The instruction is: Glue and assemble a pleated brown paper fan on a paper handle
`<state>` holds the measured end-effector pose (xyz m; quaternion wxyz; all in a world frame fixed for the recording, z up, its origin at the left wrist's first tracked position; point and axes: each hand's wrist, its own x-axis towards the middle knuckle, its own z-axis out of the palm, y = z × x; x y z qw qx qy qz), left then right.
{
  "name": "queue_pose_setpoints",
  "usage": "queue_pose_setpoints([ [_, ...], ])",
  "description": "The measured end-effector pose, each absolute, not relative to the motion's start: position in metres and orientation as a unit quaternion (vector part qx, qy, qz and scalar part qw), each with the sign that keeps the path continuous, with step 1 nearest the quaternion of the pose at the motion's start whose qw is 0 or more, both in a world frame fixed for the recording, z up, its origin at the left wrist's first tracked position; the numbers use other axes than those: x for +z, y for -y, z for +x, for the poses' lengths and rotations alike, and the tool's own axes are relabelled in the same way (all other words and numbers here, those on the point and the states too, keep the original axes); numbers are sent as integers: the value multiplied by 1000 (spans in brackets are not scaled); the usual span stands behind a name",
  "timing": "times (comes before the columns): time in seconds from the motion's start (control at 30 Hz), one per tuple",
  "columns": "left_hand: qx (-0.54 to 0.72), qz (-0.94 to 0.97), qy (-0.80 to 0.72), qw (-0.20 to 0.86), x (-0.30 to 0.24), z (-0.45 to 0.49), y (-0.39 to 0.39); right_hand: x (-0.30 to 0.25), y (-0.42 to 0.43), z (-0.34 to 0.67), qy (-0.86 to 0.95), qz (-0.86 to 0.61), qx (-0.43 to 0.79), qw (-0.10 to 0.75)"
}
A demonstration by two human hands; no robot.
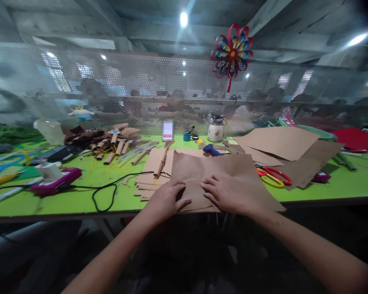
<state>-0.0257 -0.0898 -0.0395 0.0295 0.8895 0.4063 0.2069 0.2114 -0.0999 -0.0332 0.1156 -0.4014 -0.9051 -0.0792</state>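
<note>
A creased sheet of brown kraft paper (214, 169) lies at the near edge of the green table (79, 196). My left hand (167, 199) rests on its near left part, fingers bent and pressing down on the paper. My right hand (228, 194) lies flat on the sheet beside it, fingers stretched toward the left. Under and left of the sheet sits a stack of smaller brown paper pieces (150, 171) with a rolled brown paper tube (163, 160) lying on top.
Red and yellow scissors (272, 175) lie right of the sheet beside larger brown sheets (282, 143). A blue glue gun (211, 150), a phone (167, 130) and a jar (216, 130) stand behind. Rolled tubes (113, 149), a black cable (106, 196) and a pink device (57, 181) lie left.
</note>
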Motion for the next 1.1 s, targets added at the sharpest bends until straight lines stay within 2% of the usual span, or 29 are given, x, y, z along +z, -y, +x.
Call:
queue_pose_setpoints([
  [0.27, 183, 886, -423, -55, -40, -25, 97, -37, 98, 214, 906, -398, -79, 122],
  [0.57, 157, 884, -438, -51, -32, -24, 105, -37, 98, 217, 904, -403, -34, 141],
  [0.8, 103, 894, -430, -68, -47, -29, 111, -31, 105, 217, 891, -434, -14, 132],
  [0.97, 88, 903, -418, -43, -46, -34, 111, -32, 103, 219, 890, -436, 17, 134],
  [1.1, 110, 906, -409, 18, -33, -38, 108, -25, 103, 224, 888, -427, 78, 151],
])
